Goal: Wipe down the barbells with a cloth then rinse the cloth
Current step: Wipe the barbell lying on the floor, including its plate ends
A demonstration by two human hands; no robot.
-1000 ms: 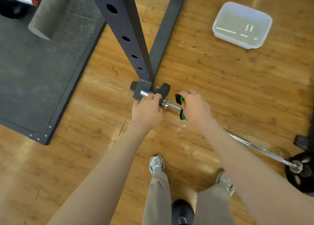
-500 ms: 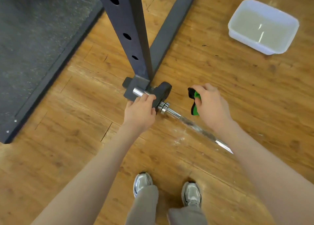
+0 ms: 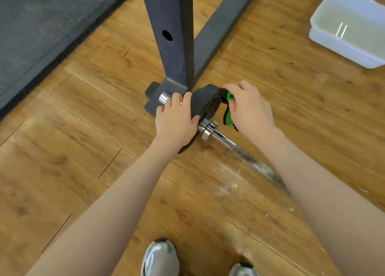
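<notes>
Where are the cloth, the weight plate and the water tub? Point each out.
cloth [image 3: 228, 114]: head view, on its green fold beside the right hand.
weight plate [image 3: 208, 102]: head view, on its black face.
water tub [image 3: 325, 38]: head view, on its near white wall.

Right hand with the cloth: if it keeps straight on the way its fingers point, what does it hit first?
Most likely the black weight plate on the barbell: the right hand presses the cloth toward its rim. Depth unclear.

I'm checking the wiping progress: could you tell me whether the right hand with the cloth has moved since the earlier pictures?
Yes. The right hand has carried the cloth off the barbell shaft, toward the rack upright, onto the black weight plate.
</notes>
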